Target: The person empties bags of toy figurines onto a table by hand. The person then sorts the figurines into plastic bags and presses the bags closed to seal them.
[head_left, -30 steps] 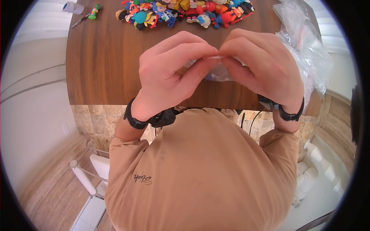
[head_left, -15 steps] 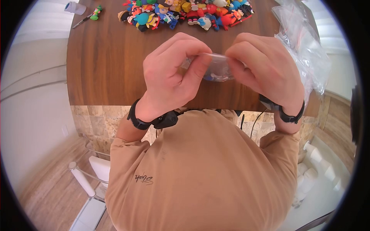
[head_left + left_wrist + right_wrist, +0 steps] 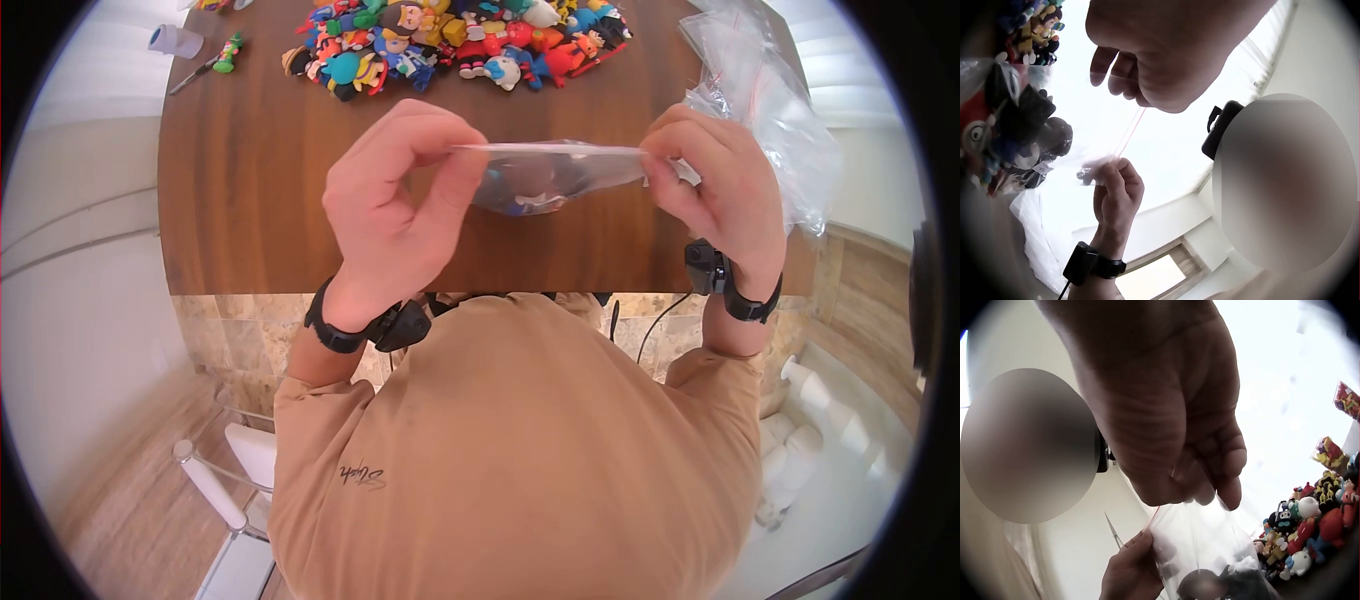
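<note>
A clear zip bag [image 3: 540,180] is stretched between both hands over the near part of the table, its pinkish zip edge drawn into a straight line. My left hand [image 3: 405,195] pinches the left end of that edge between thumb and index finger. At the opposite end, my right hand [image 3: 720,185] pinches the edge the same way. Dark and coloured toy figures [image 3: 1019,131] show through the plastic in the left wrist view. From the right wrist, the lower bag [image 3: 1204,550] hangs beneath the fingers, with dark shapes inside.
A heap of colourful toy figures [image 3: 460,45] lies at the table's far side. Clear plastic bags [image 3: 760,120] are piled on the right. At far left are a white cylinder [image 3: 175,41] and a green figure [image 3: 229,53] beside a thin dark tool [image 3: 193,78].
Both hands, close together at first, have moved apart along the bag's top edge. The bag now shows wide and taut between them.
</note>
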Motion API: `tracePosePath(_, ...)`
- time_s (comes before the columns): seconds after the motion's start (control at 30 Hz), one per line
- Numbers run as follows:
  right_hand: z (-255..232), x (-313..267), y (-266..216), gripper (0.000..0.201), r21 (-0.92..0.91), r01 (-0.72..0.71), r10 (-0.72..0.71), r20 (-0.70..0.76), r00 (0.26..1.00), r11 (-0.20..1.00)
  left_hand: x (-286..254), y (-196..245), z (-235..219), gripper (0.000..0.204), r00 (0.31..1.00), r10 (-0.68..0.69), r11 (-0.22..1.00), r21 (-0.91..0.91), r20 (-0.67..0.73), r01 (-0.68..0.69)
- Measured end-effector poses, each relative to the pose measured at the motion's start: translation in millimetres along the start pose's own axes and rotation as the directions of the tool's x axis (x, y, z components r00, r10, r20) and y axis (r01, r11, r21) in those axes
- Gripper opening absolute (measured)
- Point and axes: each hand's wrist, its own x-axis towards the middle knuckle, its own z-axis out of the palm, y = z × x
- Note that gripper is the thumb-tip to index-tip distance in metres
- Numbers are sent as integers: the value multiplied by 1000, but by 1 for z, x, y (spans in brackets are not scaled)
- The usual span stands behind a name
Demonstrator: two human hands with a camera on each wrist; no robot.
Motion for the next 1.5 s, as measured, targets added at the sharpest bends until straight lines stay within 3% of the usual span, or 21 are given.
tracePosePath(0.23,-3,-11,7,10,97,-111,114,-20,993,989,-1,-3,-3,6,999,-46,998,-45,-3,46)
tracePosePath(0.47,4,-9,11,8,204,-52,67,-70,995,978,-2,-10,-8,7,998,-34,988,-146,43,40)
tracePosePath(0.53,8,-9,14,8,373,-124,160,-67,985,920,-3,-10,-7,8,998,-46,983,-177,32,51)
tracePosePath(0.83,22,-10,28,6,560,-135,232,-104,967,817,-1,-17,-11,10,992,-123,962,-246,5,120)
tracePosePath(1.03,32,0,25,5,530,-28,174,-227,958,848,-1,-24,-17,11,992,-123,953,-281,-4,117)
tracePosePath(1.3,43,8,16,7,485,-17,166,-266,950,875,-7,-23,-27,11,981,-192,946,-271,-22,179)
tracePosePath(1.5,38,16,-2,10,370,66,53,-302,952,927,3,-24,-39,11,994,-77,963,-255,71,93)
